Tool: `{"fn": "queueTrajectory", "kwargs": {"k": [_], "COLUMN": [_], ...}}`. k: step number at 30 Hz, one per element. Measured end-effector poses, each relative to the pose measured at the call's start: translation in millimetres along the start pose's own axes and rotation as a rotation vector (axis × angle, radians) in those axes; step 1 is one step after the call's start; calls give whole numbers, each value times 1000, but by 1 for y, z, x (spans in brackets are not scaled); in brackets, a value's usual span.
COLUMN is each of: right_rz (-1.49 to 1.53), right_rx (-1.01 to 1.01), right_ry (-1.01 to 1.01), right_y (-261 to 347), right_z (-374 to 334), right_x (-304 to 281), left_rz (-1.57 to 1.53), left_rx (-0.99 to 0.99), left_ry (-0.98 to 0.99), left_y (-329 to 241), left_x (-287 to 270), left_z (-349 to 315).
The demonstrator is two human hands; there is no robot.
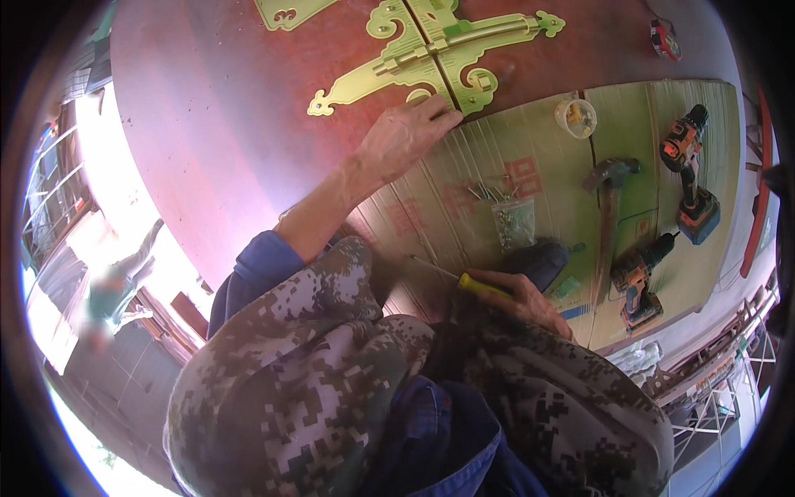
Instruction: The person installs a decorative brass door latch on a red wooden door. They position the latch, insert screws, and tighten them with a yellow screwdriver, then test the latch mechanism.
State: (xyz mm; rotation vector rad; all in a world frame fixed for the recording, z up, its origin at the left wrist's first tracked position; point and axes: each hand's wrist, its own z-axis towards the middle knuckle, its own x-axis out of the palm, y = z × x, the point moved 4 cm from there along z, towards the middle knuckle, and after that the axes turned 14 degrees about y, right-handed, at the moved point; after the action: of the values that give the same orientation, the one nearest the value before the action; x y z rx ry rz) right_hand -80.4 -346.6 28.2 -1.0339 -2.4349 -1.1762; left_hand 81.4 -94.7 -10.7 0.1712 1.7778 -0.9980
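Note:
My left hand (406, 130) reaches up to the lower edge of an ornate gold-coloured latch plate (414, 70) on a red-brown wooden panel (240, 132). Its fingers are curled and drawn together beside the plate's lower corner, close to the dark seam; what they pinch is hidden. A sliding bolt (489, 33) runs slantwise across the plate. Low by my knee, my right hand (530, 305) is closed around a screwdriver (480, 285) with a yellow handle, its thin shaft pointing left and up, apart from the plate.
Cardboard (480, 149) carries a hammer (609, 207), two cordless drills (686, 166), a clear bag of screws (515, 222), loose screws (489, 192) and a small round tub (575, 118). A red tape measure (665, 40) lies far right. Another person (112, 290) is at left.

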Motion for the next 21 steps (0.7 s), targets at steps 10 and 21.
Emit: {"fn": "queueTrajectory", "kwargs": {"k": [10, 21], "right_rz": [-177, 0], "right_rx": [-106, 75], "right_ry": [-34, -23], "right_y": [7, 10], "right_z": [-2, 3], "right_x": [4, 0], "left_rz": [223, -183], "left_rx": [-118, -769], "left_ry": [55, -509], "left_y": [-3, 85], "left_x": [11, -44], "left_z": [2, -126]}}
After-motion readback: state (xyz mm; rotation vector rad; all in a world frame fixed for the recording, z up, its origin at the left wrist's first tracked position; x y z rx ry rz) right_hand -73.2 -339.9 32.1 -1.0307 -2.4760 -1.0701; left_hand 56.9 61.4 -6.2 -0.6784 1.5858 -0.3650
